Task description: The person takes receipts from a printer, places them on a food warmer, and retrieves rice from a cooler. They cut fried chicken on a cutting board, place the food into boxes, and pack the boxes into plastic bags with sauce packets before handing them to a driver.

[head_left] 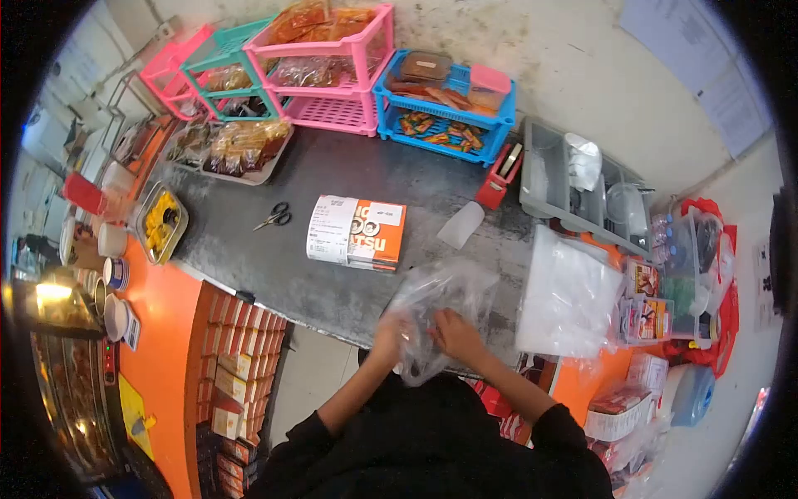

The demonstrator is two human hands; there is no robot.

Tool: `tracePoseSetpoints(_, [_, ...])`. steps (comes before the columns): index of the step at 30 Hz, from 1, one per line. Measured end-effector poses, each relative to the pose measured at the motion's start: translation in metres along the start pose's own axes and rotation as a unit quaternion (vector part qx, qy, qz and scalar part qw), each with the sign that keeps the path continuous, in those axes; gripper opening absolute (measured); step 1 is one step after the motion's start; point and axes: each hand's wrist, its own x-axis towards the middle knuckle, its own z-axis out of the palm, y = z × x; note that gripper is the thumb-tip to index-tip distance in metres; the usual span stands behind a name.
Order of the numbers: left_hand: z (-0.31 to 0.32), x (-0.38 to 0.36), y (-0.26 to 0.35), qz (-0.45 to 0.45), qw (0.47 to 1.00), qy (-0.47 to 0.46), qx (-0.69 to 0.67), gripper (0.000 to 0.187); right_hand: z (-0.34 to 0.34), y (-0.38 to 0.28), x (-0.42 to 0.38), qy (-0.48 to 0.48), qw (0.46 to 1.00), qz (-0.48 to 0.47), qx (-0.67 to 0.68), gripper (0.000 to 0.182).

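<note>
A clear plastic bag [449,287] is held near the front edge of the dark counter [332,170]. My left hand [391,339] is closed on the bag's left side, its fingertips partly behind the film. My right hand [455,334] pinches the bag on the right side. Beyond the bag lies an orange and white food box [378,237] with printed labels on top. A pair of black-handled scissors [277,216] rests to the left of the box. To the right of it is a small white translucent piece [461,224]. A stack of clear plastic bags [569,295] lies to my right.
Pink tiered racks [332,112] and a blue basket rack [449,108] with packets line the back wall. A red tape dispenser [500,176] stands beside a grey divided tray [544,195]. Stacked boxes [241,362] fill the shelf below the orange counter [166,324] at left.
</note>
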Motion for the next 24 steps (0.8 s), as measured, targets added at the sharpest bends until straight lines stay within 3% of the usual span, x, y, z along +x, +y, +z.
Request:
tracePoseSetpoints(1, [-0.009, -0.005, 0.004, 0.106, 0.987, 0.104, 0.064, 0.023, 0.0, 0.005, 0.002, -0.006, 1.0, -0.007, 0.002, 0.059])
tracePoseSetpoints(2, [-0.018, -0.015, 0.011, 0.206, 0.948, 0.205, 0.129, 0.027, -0.003, 0.012, 0.001, -0.024, 0.997, 0.07, -0.027, 0.058])
tracePoseSetpoints(3, [-0.025, -0.028, 0.022, 0.301, 0.885, 0.299, 0.193, 0.031, -0.007, 0.012, 0.004, -0.041, 0.987, 0.146, -0.056, 0.058])
tracePoseSetpoints(5, [-0.024, -0.058, 0.044, 0.463, 0.695, 0.455, 0.31, 0.038, -0.028, 0.0, 0.011, -0.078, 0.987, 0.124, -0.062, 0.061])
tracePoseSetpoints(6, [0.03, -0.094, 0.071, 0.496, 0.745, 0.353, 0.274, 0.037, -0.039, -0.005, 0.016, -0.111, 0.986, 0.105, -0.071, 0.064])
tracePoseSetpoints(7, [0.029, -0.09, 0.072, 0.521, 0.73, 0.135, 0.42, 0.035, -0.031, 0.002, 0.023, -0.112, 0.985, 0.108, -0.07, 0.064])
tracePoseSetpoints(8, [0.028, -0.084, 0.069, 0.508, 0.668, -0.096, 0.536, 0.034, -0.013, 0.012, 0.027, -0.091, 0.989, 0.095, -0.073, 0.072])
tracePoseSetpoints(10, [0.047, -0.032, 0.043, 0.376, 0.655, -0.152, 0.637, 0.031, -0.004, 0.018, 0.02, -0.076, 0.989, 0.101, -0.074, 0.079])
tracePoseSetpoints(12, [0.011, 0.023, -0.003, 0.326, 0.521, -0.053, 0.787, 0.036, -0.018, 0.02, 0.016, -0.119, 0.985, 0.111, -0.05, 0.086])
tracePoseSetpoints(14, [0.019, 0.02, 0.031, 0.185, 0.654, -0.084, 0.728, 0.039, -0.041, 0.026, 0.005, -0.101, 0.986, 0.121, -0.059, 0.085])
tracePoseSetpoints(18, [0.022, 0.013, 0.044, 0.194, 0.651, -0.099, 0.728, 0.041, -0.039, 0.057, 0.007, -0.118, 0.981, 0.098, -0.115, 0.087])
tracePoseSetpoints(20, [0.038, 0.019, 0.049, 0.108, 0.533, -0.083, 0.835, 0.045, -0.025, 0.058, 0.013, -0.133, 0.972, 0.114, -0.159, 0.082])
tracePoseSetpoints(21, [0.038, 0.027, 0.045, 0.116, 0.528, -0.087, 0.837, 0.045, -0.018, 0.059, 0.016, -0.151, 0.959, 0.124, -0.205, 0.078])
tracePoseSetpoints(23, [0.024, 0.045, 0.026, 0.134, 0.383, -0.098, 0.909, 0.068, -0.002, 0.066, 0.018, -0.194, 0.941, 0.165, -0.221, 0.06])
tracePoseSetpoints(24, [0.012, 0.048, 0.018, 0.2, 0.382, -0.087, 0.898, 0.064, -0.025, 0.058, 0.014, -0.202, 0.954, 0.127, -0.181, 0.051])
